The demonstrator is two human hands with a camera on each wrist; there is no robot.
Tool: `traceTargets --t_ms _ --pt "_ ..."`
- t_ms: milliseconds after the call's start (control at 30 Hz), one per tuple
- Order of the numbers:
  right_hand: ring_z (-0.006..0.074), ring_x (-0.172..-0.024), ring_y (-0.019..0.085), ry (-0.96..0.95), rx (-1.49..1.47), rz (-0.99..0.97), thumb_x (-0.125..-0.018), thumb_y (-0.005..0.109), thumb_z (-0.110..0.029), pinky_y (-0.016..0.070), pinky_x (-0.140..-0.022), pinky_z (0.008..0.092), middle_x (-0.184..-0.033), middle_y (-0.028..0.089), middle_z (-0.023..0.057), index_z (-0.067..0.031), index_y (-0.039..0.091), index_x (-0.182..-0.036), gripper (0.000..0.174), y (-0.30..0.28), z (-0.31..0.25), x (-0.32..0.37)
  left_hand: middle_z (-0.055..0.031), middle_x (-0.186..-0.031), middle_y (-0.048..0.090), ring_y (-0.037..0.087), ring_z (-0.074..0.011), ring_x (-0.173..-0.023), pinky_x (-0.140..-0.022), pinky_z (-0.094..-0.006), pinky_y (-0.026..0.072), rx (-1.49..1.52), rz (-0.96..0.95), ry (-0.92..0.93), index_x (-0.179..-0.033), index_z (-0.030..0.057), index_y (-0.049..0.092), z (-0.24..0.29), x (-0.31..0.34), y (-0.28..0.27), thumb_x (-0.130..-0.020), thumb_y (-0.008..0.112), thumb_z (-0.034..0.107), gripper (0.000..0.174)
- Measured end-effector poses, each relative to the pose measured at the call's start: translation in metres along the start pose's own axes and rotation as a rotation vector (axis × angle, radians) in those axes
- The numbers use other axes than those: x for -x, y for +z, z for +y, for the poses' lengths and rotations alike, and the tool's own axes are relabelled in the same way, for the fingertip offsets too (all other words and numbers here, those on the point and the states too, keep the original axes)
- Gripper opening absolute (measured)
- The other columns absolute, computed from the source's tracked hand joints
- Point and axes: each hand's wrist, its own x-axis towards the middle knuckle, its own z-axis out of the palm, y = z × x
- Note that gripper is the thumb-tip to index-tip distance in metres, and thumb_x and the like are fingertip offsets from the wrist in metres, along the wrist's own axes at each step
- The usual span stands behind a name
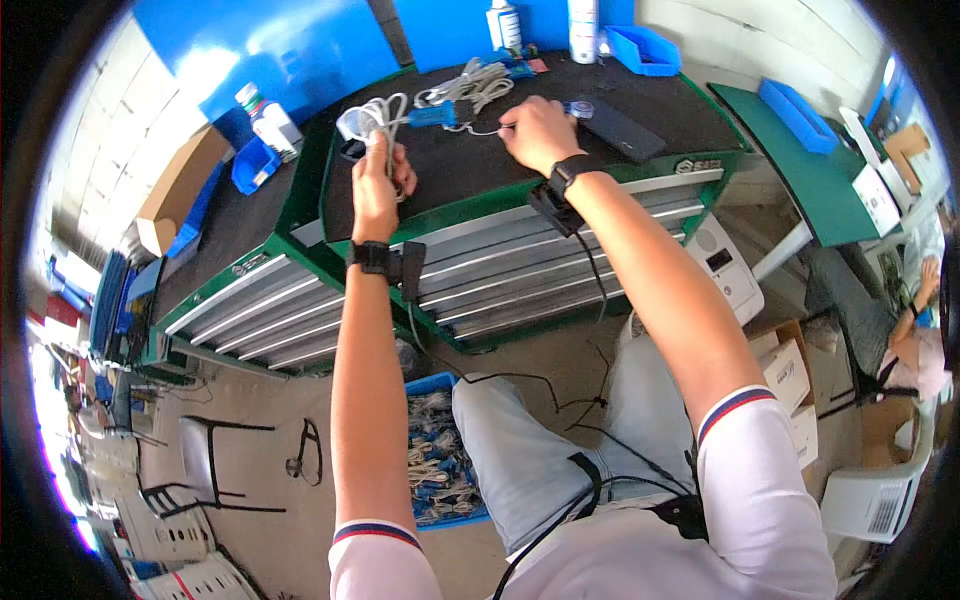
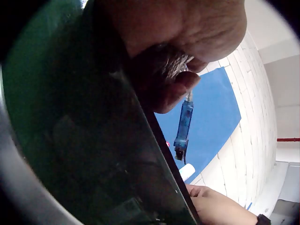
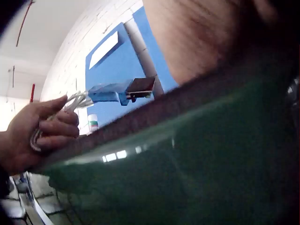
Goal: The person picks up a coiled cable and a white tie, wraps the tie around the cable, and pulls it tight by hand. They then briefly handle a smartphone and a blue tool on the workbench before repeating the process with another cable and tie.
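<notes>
The left hand grips a coiled white cable above the dark worktop, its fingers curled round the coil. From that coil a blue connector sticks out to the right; it also shows in the left wrist view and the right wrist view. The right hand is over the mat right of the connector, fingers bent at the end of a thin light strand; the fingertips' hold is unclear. A second white cable bundle lies behind the connector.
A black flat device and a small round item lie right of the right hand. Bottles and a blue bin stand behind. A blue crate of cables is on the floor. A person sits far right.
</notes>
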Motion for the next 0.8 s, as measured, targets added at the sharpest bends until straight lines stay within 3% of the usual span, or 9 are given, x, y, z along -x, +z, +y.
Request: traceTargets --t_ms 133,167,267,367,433,500,567,733,800 --pt "0.0294 -0.088 0.070 0.046 -0.165 -0.109 -0.082 0.073 -0.030 0.0525 -0.079 0.0465 -0.090 0.074 0.0062 -0.0182 0.077 -0.089 0.014 0.002 0.011 -0.012 -0.0022 -0.074 0.047 0.042 -0.0115 -0.055 -0.046 -0.0296 0.0375 0.130 -0.025 -0.002 -0.089 0.0060 0.052 -0.003 -0.004 -0.001 -0.102 0.046 0.040 0.037" --pt "0.0306 -0.092 0.069 0.031 -0.165 -0.145 -0.084 0.071 -0.028 0.0520 -0.081 0.0465 -0.094 0.073 0.0074 -0.0188 0.076 -0.090 0.012 0.003 0.013 -0.014 -0.0014 -0.066 0.045 0.041 -0.0110 -0.053 -0.046 -0.0291 0.0357 0.160 0.039 0.006 -0.081 0.0059 0.051 -0.003 -0.003 0.004 -0.102 0.045 0.038 0.039" --pt "0.0314 -0.093 0.068 -0.056 -0.146 -0.173 -0.086 0.069 -0.028 0.0516 -0.083 0.0443 -0.096 0.073 0.0104 -0.0152 0.075 -0.094 0.017 -0.002 0.020 -0.008 -0.0022 -0.065 0.045 0.041 -0.0122 -0.053 -0.047 -0.0295 0.0359 0.148 0.040 0.008 -0.081 0.0055 0.052 -0.004 -0.003 0.000 -0.102 0.043 0.037 0.039" --pt "0.0292 -0.093 0.069 -0.197 -0.406 -0.297 -0.089 0.067 -0.030 0.0512 -0.083 0.0396 -0.098 0.072 0.0135 -0.0075 0.072 -0.101 0.026 -0.017 0.019 0.000 -0.0032 -0.062 0.044 0.042 -0.0138 -0.054 -0.048 -0.0302 0.0362 0.130 -0.013 -0.004 -0.083 0.0043 0.053 -0.007 -0.006 -0.005 -0.102 0.039 0.037 0.040" --pt "0.0253 -0.092 0.068 -0.291 -0.599 -0.386 -0.091 0.066 -0.031 0.0508 -0.084 0.0348 -0.098 0.072 0.0144 -0.0004 0.069 -0.106 0.034 -0.030 0.014 0.012 -0.0032 -0.059 0.043 0.042 -0.0152 -0.053 -0.049 -0.0304 0.0366 0.148 -0.051 -0.009 -0.085 0.0037 0.054 -0.008 -0.007 -0.005 -0.102 0.036 0.038 0.042" --pt "0.0128 -0.095 0.063 -0.298 -0.695 -0.471 -0.096 0.062 -0.027 0.0484 -0.085 0.0286 -0.103 0.071 0.0091 0.0023 0.066 -0.109 0.033 -0.031 0.004 0.012 -0.0031 -0.061 0.041 0.040 -0.0164 -0.051 -0.050 -0.0306 0.0353 0.148 -0.082 -0.028 -0.092 0.0037 0.054 -0.009 -0.009 -0.003 -0.103 0.032 0.037 0.041" --pt "0.0127 -0.095 0.063 -0.296 -0.747 -0.459 -0.096 0.062 -0.028 0.0489 -0.085 0.0286 -0.103 0.071 0.0103 0.0033 0.066 -0.110 0.035 -0.021 -0.012 0.010 -0.0024 -0.062 0.042 0.040 -0.0158 -0.051 -0.050 -0.0296 0.0352 0.028 -0.125 -0.041 -0.091 0.0038 0.054 -0.011 -0.010 -0.003 -0.103 0.030 0.036 0.042" --pt "0.0107 -0.088 0.062 -0.241 -0.784 -0.357 -0.096 0.063 -0.028 0.0491 -0.082 0.0276 -0.098 0.072 0.0085 0.0025 0.067 -0.112 0.034 0.009 -0.042 0.001 0.0023 -0.066 0.043 0.042 -0.0072 -0.054 -0.048 -0.0241 0.0345 -0.268 -0.140 0.024 -0.097 0.0025 0.056 -0.004 0.002 0.013 -0.103 0.048 0.028 0.027" --pt "0.0097 -0.087 0.061 -0.208 -0.801 -0.362 -0.096 0.063 -0.028 0.0488 -0.082 0.0271 -0.097 0.072 0.0073 0.0023 0.067 -0.112 0.034 0.008 -0.046 0.000 -0.0019 -0.067 0.049 0.048 -0.0125 -0.055 -0.050 -0.0271 0.0387 -0.332 -0.165 0.043 -0.100 0.0016 0.058 -0.008 -0.001 0.013 -0.102 0.050 0.028 0.027"
